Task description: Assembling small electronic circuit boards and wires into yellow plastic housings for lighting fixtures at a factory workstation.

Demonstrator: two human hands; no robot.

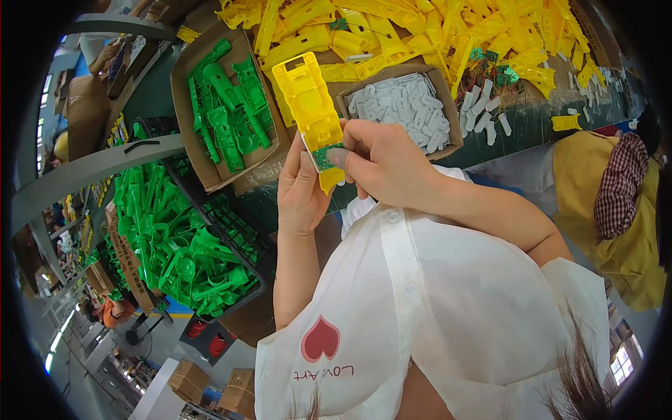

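Observation:
My left hand (299, 192) grips the lower end of a long yellow plastic housing (308, 91), its hollow inner side facing me. A small green circuit board (324, 155) sits in the lower part of the housing, with a thin white strip along its left side. My right hand (388, 157) is closed at that board, thumb on its face and fingers bent around the housing's right edge. Behind my right hand stands a cardboard box of small white plastic pieces (402, 105).
Yellow plastic housings (504, 35) are heaped across the back of the bench, with wired circuit boards (490, 66) and loose white pieces (483, 105) nearby. A cardboard box (276, 143) at left holds green plastic parts. Lower left, a black crate (255, 287) overflows with green parts. Someone in yellow (623, 259) is at right.

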